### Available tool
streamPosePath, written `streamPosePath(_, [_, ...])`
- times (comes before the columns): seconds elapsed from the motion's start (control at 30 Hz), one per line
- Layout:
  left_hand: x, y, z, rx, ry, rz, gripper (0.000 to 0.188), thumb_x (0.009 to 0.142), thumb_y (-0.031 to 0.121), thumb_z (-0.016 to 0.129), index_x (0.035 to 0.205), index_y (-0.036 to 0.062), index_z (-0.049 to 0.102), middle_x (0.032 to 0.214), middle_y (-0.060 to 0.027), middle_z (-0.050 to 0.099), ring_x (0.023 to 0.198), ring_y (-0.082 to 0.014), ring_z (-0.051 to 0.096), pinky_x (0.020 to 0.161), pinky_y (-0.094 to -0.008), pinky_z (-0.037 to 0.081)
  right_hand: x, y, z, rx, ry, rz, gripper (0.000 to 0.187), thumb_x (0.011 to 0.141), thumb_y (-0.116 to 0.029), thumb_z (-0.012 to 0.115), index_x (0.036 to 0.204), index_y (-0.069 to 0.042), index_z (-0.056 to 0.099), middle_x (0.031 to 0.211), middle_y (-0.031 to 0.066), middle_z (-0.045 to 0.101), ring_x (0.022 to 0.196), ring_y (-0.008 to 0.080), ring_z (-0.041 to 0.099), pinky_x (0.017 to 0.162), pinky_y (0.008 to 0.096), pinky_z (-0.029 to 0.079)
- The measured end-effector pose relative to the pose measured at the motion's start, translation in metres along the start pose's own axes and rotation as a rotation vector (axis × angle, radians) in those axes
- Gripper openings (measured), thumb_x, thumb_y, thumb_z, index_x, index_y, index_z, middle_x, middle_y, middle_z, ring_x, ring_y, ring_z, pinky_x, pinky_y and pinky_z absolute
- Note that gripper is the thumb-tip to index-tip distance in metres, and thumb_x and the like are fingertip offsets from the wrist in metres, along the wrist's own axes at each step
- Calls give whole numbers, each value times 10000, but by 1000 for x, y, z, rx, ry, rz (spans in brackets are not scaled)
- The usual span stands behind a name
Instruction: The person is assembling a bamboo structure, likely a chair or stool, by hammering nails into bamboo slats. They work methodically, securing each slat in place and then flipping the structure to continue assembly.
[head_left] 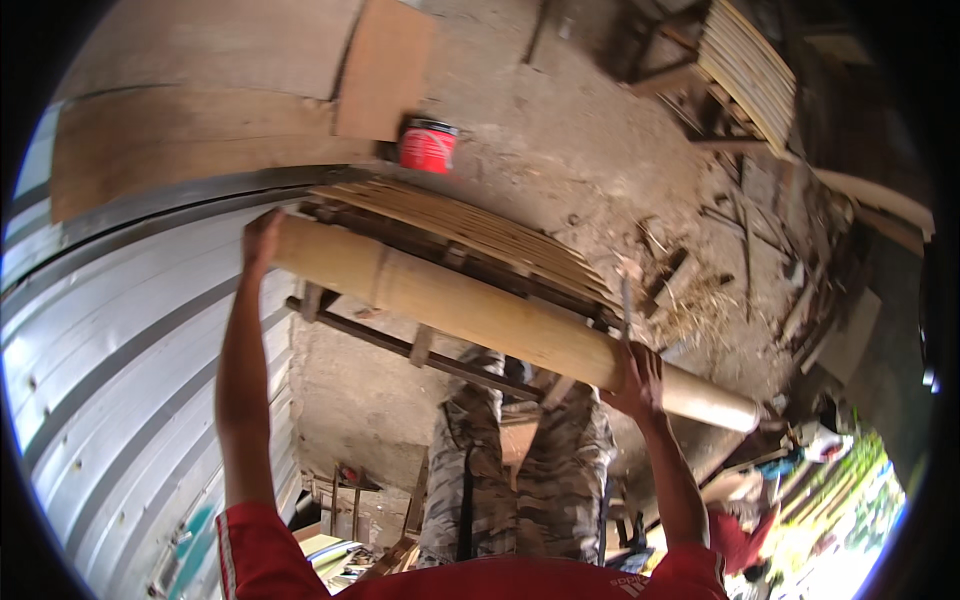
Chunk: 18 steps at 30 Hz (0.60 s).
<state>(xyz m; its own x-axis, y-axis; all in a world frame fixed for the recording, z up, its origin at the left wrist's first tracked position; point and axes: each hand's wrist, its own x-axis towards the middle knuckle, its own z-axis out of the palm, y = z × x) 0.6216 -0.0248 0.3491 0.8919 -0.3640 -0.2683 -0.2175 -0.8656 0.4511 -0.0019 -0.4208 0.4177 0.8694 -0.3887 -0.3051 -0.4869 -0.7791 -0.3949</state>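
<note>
A thick pale bamboo pole (480, 311) runs slantwise in front of me, from upper left to lower right. My left hand (262, 240) is closed around its far left end. Farther along, my right hand (638, 382) grips it nearer the right end, fingers curled over it. Beyond that hand a narrow grey strip (627, 305) sticks up; I cannot tell whether it is held. Just past the pole lies a slatted bamboo bench (470, 232), its wooden frame rail (380, 338) showing on the near side. Whether the pole rests on the frame is unclear.
Corrugated metal sheeting (130, 330) walls the left side. A red bucket (428, 148) stands beyond the bench, beside brown boards (200, 130). Another slatted piece (750, 75) is at upper right. Shavings and scraps (700, 300) litter the right floor. A red-sleeved person (740, 540) shows at lower right.
</note>
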Motion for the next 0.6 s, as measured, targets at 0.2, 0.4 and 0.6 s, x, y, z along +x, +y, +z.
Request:
streamPosePath(0.2, [3, 8, -11, -228, -73, -253, 560, 917, 458, 651, 1200, -24, 690, 1176, -151, 711, 1057, -227, 636, 935, -340, 468, -1, -9, -8, -58, -31, 91, 1075, 540, -319, 909, 1473, -126, 410, 1384, 180, 480, 1270, 369, 477, 1087, 554, 346])
streamPosePath(0.4, [12, 20, -15, -118, -108, -319, 557, 920, 457, 647, 1191, -27, 690, 1180, -155, 708, 1054, -248, 644, 931, -346, 471, -4, 1, -4, -17, 63, 96, 1058, 541, -383, 919, 1436, -87, 437, 1374, 156, 504, 1282, 349, 482, 1097, 539, 350])
streamPosePath(0.6, [26, 8, -2, -169, 67, -67, 461, 903, 338, 689, 1169, -38, 691, 1181, -167, 712, 1094, -276, 657, 960, -363, 469, 6, 9, -10, 15, 123, 35, 1002, 510, -421, 923, 1361, -77, 523, 1281, 125, 574, 1196, 328, 557, 1026, 510, 433])
